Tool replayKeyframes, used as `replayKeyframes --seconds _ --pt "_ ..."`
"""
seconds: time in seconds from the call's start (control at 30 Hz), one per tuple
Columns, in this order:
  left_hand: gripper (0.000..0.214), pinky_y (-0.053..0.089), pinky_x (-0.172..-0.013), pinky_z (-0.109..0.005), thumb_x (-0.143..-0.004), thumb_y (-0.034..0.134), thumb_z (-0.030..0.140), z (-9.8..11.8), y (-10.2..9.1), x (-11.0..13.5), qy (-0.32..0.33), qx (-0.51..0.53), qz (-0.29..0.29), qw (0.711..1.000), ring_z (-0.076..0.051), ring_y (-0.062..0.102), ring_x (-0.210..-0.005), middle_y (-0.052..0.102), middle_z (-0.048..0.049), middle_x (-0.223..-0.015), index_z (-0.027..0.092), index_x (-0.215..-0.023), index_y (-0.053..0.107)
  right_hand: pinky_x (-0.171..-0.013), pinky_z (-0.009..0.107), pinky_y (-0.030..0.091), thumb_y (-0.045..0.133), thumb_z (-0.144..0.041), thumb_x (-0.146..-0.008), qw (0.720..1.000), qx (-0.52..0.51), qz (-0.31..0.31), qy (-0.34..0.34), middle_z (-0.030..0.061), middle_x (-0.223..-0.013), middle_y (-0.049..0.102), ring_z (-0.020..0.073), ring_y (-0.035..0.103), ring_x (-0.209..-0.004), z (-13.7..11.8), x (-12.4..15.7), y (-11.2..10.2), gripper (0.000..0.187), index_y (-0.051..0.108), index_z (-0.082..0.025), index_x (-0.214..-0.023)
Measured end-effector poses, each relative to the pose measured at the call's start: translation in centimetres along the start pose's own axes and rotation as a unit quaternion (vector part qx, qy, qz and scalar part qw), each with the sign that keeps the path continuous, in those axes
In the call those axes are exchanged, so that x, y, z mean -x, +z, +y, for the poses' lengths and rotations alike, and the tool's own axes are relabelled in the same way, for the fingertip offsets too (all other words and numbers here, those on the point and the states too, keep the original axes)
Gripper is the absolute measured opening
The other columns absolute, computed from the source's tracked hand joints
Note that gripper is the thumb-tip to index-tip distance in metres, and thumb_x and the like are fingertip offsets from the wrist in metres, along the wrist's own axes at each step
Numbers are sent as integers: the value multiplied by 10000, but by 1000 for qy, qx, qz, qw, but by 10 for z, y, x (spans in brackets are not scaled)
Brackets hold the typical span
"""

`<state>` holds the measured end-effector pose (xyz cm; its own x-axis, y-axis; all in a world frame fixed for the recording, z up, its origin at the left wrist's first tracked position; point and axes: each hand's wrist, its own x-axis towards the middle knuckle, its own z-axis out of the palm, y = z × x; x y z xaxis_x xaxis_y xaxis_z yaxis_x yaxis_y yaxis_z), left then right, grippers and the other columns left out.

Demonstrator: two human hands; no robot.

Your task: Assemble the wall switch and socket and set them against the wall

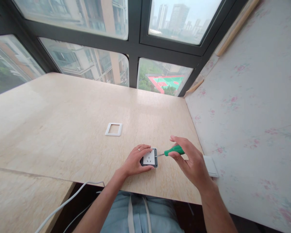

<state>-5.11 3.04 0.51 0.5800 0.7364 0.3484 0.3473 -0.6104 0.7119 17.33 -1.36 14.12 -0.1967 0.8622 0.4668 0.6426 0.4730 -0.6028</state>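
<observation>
On the stone-patterned sill near its front edge lies a wall socket (pixel 148 158) with a white face and a dark grey surround. My left hand (pixel 135 160) grips it from the left, thumb along the near side and fingers over the far side. In my right hand (pixel 190 160) is a screwdriver (pixel 175 150) with a green handle, held between thumb and fingers. Its metal shaft slants left, and the tip meets the socket's right edge. Whether the tip sits in a screw is too small to tell. A white square frame (pixel 107 129) lies farther back, left of the socket.
Dark-framed windows (pixel 133 48) rise behind the sill. A flowered wall (pixel 244 113) borders the right side, with a white wall plate (pixel 210 166) low beside my right forearm. A white cable (pixel 70 198) runs over the front edge at left.
</observation>
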Motion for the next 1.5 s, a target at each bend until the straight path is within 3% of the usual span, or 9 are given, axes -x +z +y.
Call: replayKeyframes --seconds 0.2,0.33,0.47,0.73,0.93,1.07,1.2,1.37,1.5 --pt "664 410 -1073 -476 -747 758 514 0 1 0 1 3 7 1000 -290 498 -1255 567 -118 -1341 244 -1310 531 -1090 458 462 403 -277 -998 987 -119 -92 61 74 -1567 343 249 420 -1394 -7 6 -8 498 322 -312 -1488" --pt "661 406 -1076 -473 -749 757 507 0 1 0 1 3 4 1000 -288 497 -1256 567 -117 -1341 245 -1311 527 -962 402 558 535 -297 -963 993 -74 -77 47 78 -1328 610 214 656 -1111 -4 2 -7 453 444 -306 -1406" --pt "660 402 -1072 -483 -751 751 505 1 0 0 -3 3 -2 1000 -295 499 -1253 562 -121 -1346 249 -1315 521 -807 387 590 621 -373 -915 999 43 -17 -8 59 -973 696 207 685 -845 0 -5 0 408 538 -252 -1296" --pt "665 391 -1084 -489 -748 753 512 2 -1 0 -8 9 -3 1000 -297 503 -1257 564 -117 -1349 260 -1320 526 -1060 457 481 397 -270 -996 984 -120 -117 54 97 -1526 393 244 470 -1344 -9 -2 -2 499 305 -307 -1485" --pt "675 405 -1077 -483 -740 762 504 1 0 0 -8 4 -2 1000 -296 494 -1262 566 -115 -1343 249 -1321 532 -915 405 565 532 -273 -966 993 -63 -99 12 79 -1192 662 207 671 -1021 -8 -8 0 385 486 -286 -1348" --pt "667 402 -1081 -482 -739 763 506 1 -1 0 -7 5 -2 1000 -292 491 -1261 566 -116 -1341 238 -1307 539 -739 357 580 585 -308 -943 997 39 -54 -28 65 -976 687 196 664 -824 -9 -15 8 271 572 -242 -1206" --pt "665 401 -1081 -487 -744 760 501 2 -1 -1 -6 6 -5 1000 -293 493 -1259 572 -117 -1334 236 -1312 538 -855 393 574 516 -309 -973 996 11 -87 6 106 -1172 648 215 659 -990 -16 -16 7 355 492 -249 -1322" --pt "649 401 -1078 -488 -746 758 493 2 -1 -1 -2 6 3 1000 -294 496 -1259 572 -118 -1335 242 -1302 537 -1049 455 493 413 -245 -991 984 -82 -160 18 90 -1552 374 242 476 -1353 -19 -11 -3 505 325 -314 -1483" --pt "652 408 -1066 -491 -745 754 495 3 -1 -1 -5 0 0 1000 -299 505 -1248 575 -118 -1328 256 -1311 535 -933 417 567 472 -290 -982 991 -41 -127 27 105 -1314 621 225 662 -1108 -17 -13 -3 437 434 -279 -1418"
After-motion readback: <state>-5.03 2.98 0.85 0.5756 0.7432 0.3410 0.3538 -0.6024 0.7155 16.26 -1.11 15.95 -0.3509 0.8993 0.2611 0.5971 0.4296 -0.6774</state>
